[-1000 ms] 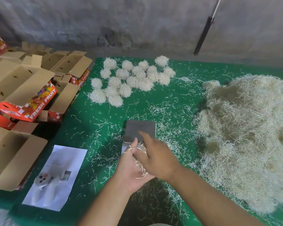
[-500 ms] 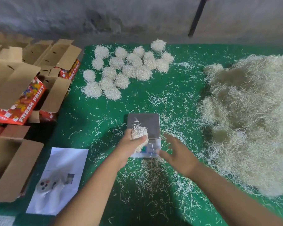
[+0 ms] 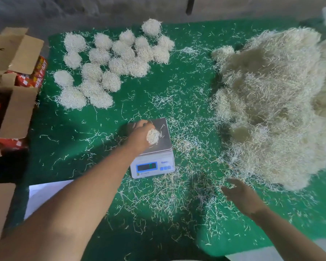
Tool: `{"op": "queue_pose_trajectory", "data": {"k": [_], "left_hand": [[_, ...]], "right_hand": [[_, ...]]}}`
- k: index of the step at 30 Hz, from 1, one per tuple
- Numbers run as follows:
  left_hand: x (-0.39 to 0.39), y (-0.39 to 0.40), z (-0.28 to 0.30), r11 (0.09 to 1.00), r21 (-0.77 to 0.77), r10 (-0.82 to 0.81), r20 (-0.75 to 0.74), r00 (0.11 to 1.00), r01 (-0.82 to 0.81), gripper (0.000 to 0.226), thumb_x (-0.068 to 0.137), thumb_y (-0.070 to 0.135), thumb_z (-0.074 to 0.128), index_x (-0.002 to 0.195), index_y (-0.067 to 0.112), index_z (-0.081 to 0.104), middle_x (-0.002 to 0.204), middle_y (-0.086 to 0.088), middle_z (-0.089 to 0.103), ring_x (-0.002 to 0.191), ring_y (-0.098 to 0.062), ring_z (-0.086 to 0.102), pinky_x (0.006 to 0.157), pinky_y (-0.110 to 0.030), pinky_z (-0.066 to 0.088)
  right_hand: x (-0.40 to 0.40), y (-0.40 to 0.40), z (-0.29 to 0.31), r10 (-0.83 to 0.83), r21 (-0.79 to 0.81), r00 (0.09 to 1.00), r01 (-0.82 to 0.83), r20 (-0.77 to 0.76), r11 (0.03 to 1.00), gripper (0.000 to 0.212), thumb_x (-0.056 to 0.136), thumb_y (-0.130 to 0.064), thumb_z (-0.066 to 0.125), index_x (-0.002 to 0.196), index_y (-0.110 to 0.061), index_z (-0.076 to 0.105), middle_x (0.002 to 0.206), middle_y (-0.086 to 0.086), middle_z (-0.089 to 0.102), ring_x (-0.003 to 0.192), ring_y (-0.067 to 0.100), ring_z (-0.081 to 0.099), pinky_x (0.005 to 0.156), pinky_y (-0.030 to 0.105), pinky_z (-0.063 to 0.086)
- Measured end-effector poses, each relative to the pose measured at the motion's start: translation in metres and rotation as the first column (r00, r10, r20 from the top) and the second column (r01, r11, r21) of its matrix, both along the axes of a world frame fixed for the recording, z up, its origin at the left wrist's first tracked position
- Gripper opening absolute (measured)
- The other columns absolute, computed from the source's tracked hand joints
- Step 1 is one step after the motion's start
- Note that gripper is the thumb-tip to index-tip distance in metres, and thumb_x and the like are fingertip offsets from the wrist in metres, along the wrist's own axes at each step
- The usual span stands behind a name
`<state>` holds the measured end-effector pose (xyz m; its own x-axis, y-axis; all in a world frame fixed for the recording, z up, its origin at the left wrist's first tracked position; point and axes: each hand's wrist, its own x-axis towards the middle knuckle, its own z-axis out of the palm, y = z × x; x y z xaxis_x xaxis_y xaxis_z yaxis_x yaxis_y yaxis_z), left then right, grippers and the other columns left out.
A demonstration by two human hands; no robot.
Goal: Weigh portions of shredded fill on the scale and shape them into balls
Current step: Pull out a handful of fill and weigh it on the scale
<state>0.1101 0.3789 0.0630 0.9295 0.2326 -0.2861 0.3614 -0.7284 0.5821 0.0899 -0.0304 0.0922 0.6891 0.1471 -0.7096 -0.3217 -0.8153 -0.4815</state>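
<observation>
A small white scale (image 3: 152,166) with a steel pan and a lit blue display sits mid-table on the green cloth. My left hand (image 3: 140,135) reaches over the pan and grips a small wad of pale shredded fill (image 3: 153,136) just above or on it. My right hand (image 3: 240,194) hovers low over loose shreds to the right of the scale, fingers spread and holding nothing. A big heap of shredded fill (image 3: 275,102) fills the right side. Several finished balls (image 3: 109,66) lie clustered at the far left of the cloth.
Open cardboard fruit boxes (image 3: 13,85) with red printing crowd the left edge. A white sheet of paper (image 3: 43,193) lies at the near left, partly under my left arm. Stray shreds litter the green cloth (image 3: 143,104). A grey wall and a dark pole (image 3: 190,5) stand behind.
My left hand has carried the wad forward from in front of the scale to over the pan. My right hand let go of it and swung right, toward the big heap.
</observation>
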Motion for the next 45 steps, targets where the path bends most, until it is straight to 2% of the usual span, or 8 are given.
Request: {"op": "queue_pose_trajectory", "data": {"k": [7,10,14,18,21,30,36,45], "left_hand": [[-0.019,-0.003,-0.001,0.973,0.229,-0.039,0.084,0.996,0.019,0.107,0.078,-0.011,0.076,0.161,0.037,0.028,0.169,0.001,0.013,0.155,-0.028,0.015,0.123,-0.057,0.021],[-0.035,0.004,0.017,0.963,0.254,0.056,0.150,0.987,-0.093,0.098,0.083,0.000,0.079,0.160,0.034,0.031,0.167,0.002,0.019,0.154,-0.026,0.021,0.121,-0.056,0.026],[-0.085,0.014,0.040,0.934,0.126,0.265,0.378,0.887,-0.333,0.049,0.090,-0.005,0.070,0.134,0.016,0.065,0.134,-0.004,0.055,0.111,-0.021,0.059,0.101,-0.034,0.050],[-0.151,0.014,0.050,0.870,0.159,0.366,0.423,0.829,-0.466,0.029,0.089,-0.013,0.064,0.103,0.010,0.073,0.092,-0.008,0.068,0.079,-0.027,0.063,0.072,-0.042,0.056],[-0.194,0.004,0.052,0.841,0.159,0.409,0.437,0.801,-0.517,0.027,0.085,-0.019,0.062,0.095,0.005,0.072,0.083,-0.011,0.067,0.074,-0.032,0.062,0.066,-0.047,0.056],[-0.245,-0.027,0.061,0.712,0.158,0.590,0.394,0.705,-0.684,0.027,0.094,-0.003,0.062,0.109,0.015,0.076,0.109,-0.003,0.076,0.094,-0.023,0.070,0.082,-0.033,0.052],[-0.231,-0.040,0.068,0.763,0.144,0.566,0.322,0.759,-0.630,0.029,0.098,0.002,0.058,0.115,0.016,0.075,0.112,-0.004,0.075,0.099,-0.024,0.070,0.086,-0.036,0.054],[-0.195,-0.042,0.067,0.848,0.149,0.457,0.281,0.844,-0.508,0.029,0.098,-0.001,0.056,0.115,0.013,0.074,0.115,-0.004,0.074,0.100,-0.024,0.069,0.090,-0.039,0.056]], "right_hand": [[0.009,0.004,0.009,-0.008,0.057,1.000,0.007,0.004,0.998,0.052,0.106,-0.040,0.061,0.150,-0.016,0.049,0.106,0.022,0.075,0.078,0.040,0.070,0.063,0.032,0.058],[0.018,0.010,0.010,0.025,0.072,1.000,-0.027,0.018,0.997,0.050,0.105,-0.036,0.063,0.148,-0.014,0.052,0.114,0.015,0.076,0.112,0.055,0.066,0.087,0.054,0.061],[0.024,0.026,0.010,0.110,0.108,0.993,-0.115,0.053,0.988,0.050,0.105,-0.036,0.064,0.149,-0.015,0.053,0.112,0.009,0.075,0.103,0.051,0.071,0.084,0.046,0.063],[0.023,0.046,0.007,0.209,0.115,0.977,-0.211,0.027,0.971,0.047,0.105,-0.042,0.063,0.146,-0.021,0.055,0.112,0.009,0.077,0.112,0.052,0.066,0.080,0.041,0.064],[0.028,0.060,0.006,0.330,0.083,0.943,-0.333,0.050,0.939,0.046,0.106,-0.048,0.058,0.144,-0.021,0.057,0.099,0.003,0.077,0.071,0.032,0.070,0.048,0.017,0.050],[0.029,0.090,0.021,0.409,0.147,0.902,-0.427,0.135,0.892,0.033,0.106,-0.042,0.059,0.133,-0.024,0.065,0.096,0.001,0.076,0.039,0.001,0.040,0.039,0.017,0.037],[0.025,0.067,0.028,0.396,0.178,0.900,-0.426,0.182,0.887,0.026,0.107,-0.037,0.058,0.126,-0.021,0.067,0.098,-0.002,0.075,0.090,0.029,0.076,0.069,0.029,0.061],[0.028,0.023,0.023,0.321,0.126,0.916,-0.357,0.239,0.925,0.027,0.108,-0.032,0.057,0.124,-0.014,0.071,0.099,-0.005,0.077,0.089,0.014,0.075,0.088,0.044,0.064]]}}
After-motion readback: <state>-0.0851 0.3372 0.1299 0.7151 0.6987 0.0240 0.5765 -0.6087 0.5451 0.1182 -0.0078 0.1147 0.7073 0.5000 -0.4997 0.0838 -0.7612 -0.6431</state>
